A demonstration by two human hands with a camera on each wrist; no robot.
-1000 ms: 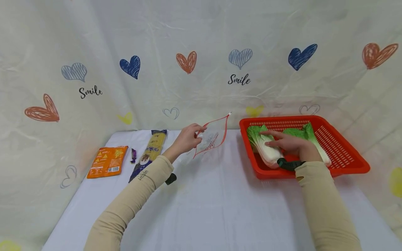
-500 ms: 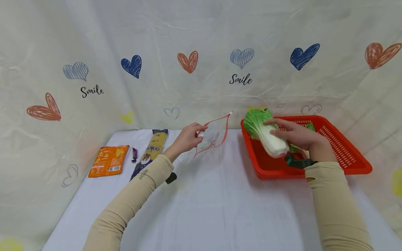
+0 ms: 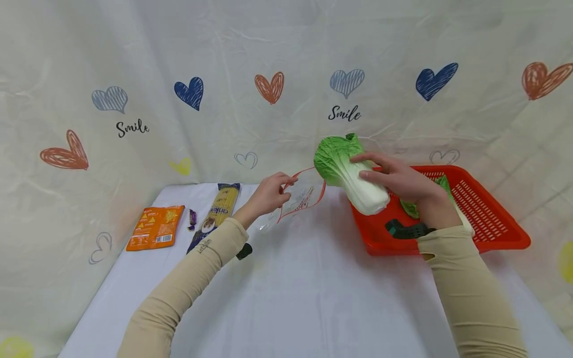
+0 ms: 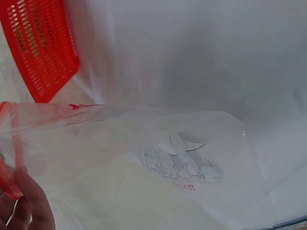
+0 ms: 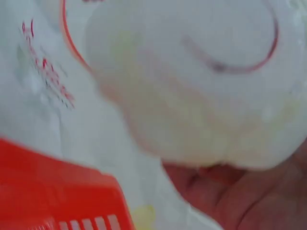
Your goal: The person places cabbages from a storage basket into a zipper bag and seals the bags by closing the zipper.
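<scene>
My left hand (image 3: 270,195) pinches the rim of a clear zip bag (image 3: 301,200) with a red-edged mouth, held spread above the table. In the left wrist view the bag (image 4: 144,158) hangs away from my fingertips, with printing on its side. My right hand (image 3: 396,176) grips a napa cabbage (image 3: 353,174), green leaves toward the bag and white base toward me. The leaves overlap the bag's far rim in the head view. Up close in the right wrist view, the cabbage's pale base (image 5: 201,105) covers most of the fingers.
A red basket (image 3: 497,214) on the right holds more leafy greens (image 3: 409,209). Left of my forearm lie an orange packet (image 3: 155,227), a small purple-wrapped sweet (image 3: 192,220) and a pack of pasta (image 3: 219,211). A patterned sheet hangs behind the table.
My right hand has lifted the cabbage out of the red basket and carried it left, up to the bag's mouth. My left hand keeps the bag in nearly the same place.
</scene>
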